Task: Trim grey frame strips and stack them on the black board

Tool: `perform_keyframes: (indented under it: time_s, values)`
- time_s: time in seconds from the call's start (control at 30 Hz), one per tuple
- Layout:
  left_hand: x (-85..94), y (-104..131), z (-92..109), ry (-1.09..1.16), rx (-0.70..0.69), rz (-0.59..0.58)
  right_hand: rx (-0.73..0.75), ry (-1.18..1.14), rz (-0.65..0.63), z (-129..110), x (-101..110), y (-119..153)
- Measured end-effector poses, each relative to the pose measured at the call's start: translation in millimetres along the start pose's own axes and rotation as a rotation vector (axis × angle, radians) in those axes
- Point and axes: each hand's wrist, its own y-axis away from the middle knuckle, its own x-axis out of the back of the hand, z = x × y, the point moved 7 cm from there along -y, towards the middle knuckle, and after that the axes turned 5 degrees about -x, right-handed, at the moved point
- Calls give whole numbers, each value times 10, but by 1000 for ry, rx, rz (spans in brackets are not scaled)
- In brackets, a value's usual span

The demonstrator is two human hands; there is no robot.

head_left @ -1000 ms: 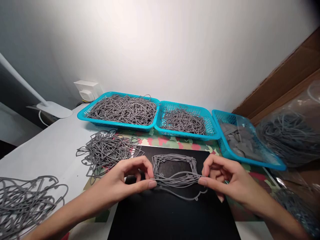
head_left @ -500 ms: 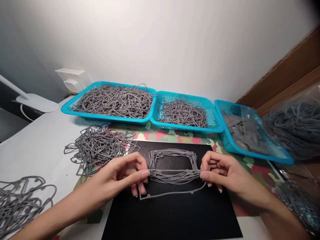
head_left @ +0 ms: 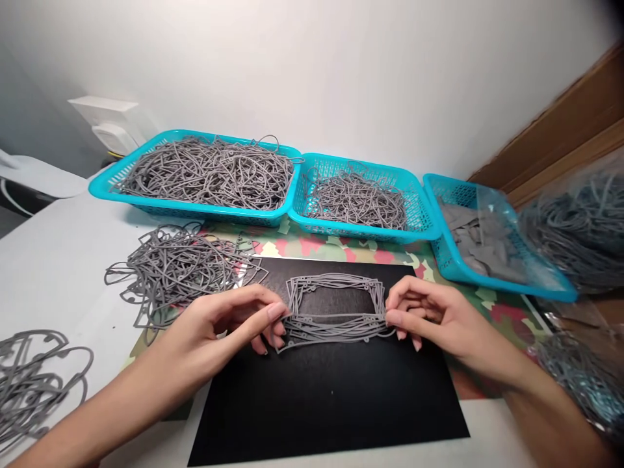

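Between my two hands a thin grey rubber gasket (head_left: 336, 316), shaped like a rectangular frame with small tabs, is stretched sideways. My left hand (head_left: 244, 318) pinches its left corner between thumb and fingers. At the opposite corner my right hand (head_left: 426, 315) does likewise. Just behind and under it lies a stack of similar gaskets (head_left: 341, 281), loosely lined up on a black sheet (head_left: 331, 403). The held gasket's near side overlaps the stack's front edge, and whether it touches the stack I cannot tell.
Loose gaskets lie in a heap (head_left: 180, 266) left of the sheet, with another pile (head_left: 34, 383) at lower left. Behind stand a large blue basket (head_left: 195, 207), a smaller basket (head_left: 361, 231) and a third basket (head_left: 507, 286). Plastic bags (head_left: 580, 227) of grey parts sit at right.
The held gasket's slack near side has come up and back against the front of the stack. Both hands still pinch its corners. The camera view has shifted slightly.
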Motion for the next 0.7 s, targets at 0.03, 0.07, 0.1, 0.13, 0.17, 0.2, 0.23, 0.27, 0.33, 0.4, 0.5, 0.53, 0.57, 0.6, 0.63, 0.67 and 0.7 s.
perform_keyframes:
  time_s: [0.03, 0.07, 0.1, 0.13, 0.17, 0.2, 0.23, 0.27, 0.33, 0.4, 0.5, 0.53, 0.57, 0.6, 0.63, 0.67, 0.7]
  values:
    - [-2, 5, 27, -25, 1, -4, 8, 17, 1, -4, 5, 9]
    - [-7, 12, 43, -45, 8, -11, 16, 32, 2, -9, 10, 20]
    - [-13, 21, 48, -59, 16, -18, 23, 48, 4, -17, 16, 31]
    - [-26, 30, 44, -70, 25, -33, 31, 71, 9, -29, 23, 44]
    - [-43, 42, 32, -80, 33, -56, 41, 104, 15, -44, 34, 57]
    - [-63, 54, 15, -91, 40, -84, 55, 152, 27, -65, 50, 72]
    - [-80, 67, -1, -108, 42, -108, 77, 214, 42, -91, 70, 87]
    - [-91, 80, -12, -133, 38, -123, 106, 282, 54, -121, 91, 103]
    - [-99, 100, -11, -196, 11, -129, 157, 403, 61, -166, 124, 136]
    - [-108, 114, 21, -244, -34, -120, 173, 464, 40, -169, 138, 166]
    - [-142, 131, 55, -234, -59, -133, 170, 455, 4, -139, 119, 206]
    - [-151, 135, 54, -216, -49, -142, 179, 440, -12, -134, 97, 219]
    - [-164, 142, 48, -191, -36, -161, 194, 421, -28, -134, 69, 231]
    - [-180, 151, 42, -160, -25, -192, 212, 398, -43, -137, 41, 240]
    - [-197, 163, 37, -128, -16, -228, 231, 374, -54, -141, 17, 248]
    - [-210, 177, 35, -97, -10, -260, 251, 354, -54, -147, -1, 255]
    - [-215, 191, 36, -73, -9, -284, 271, 338, -46, -153, -12, 261]
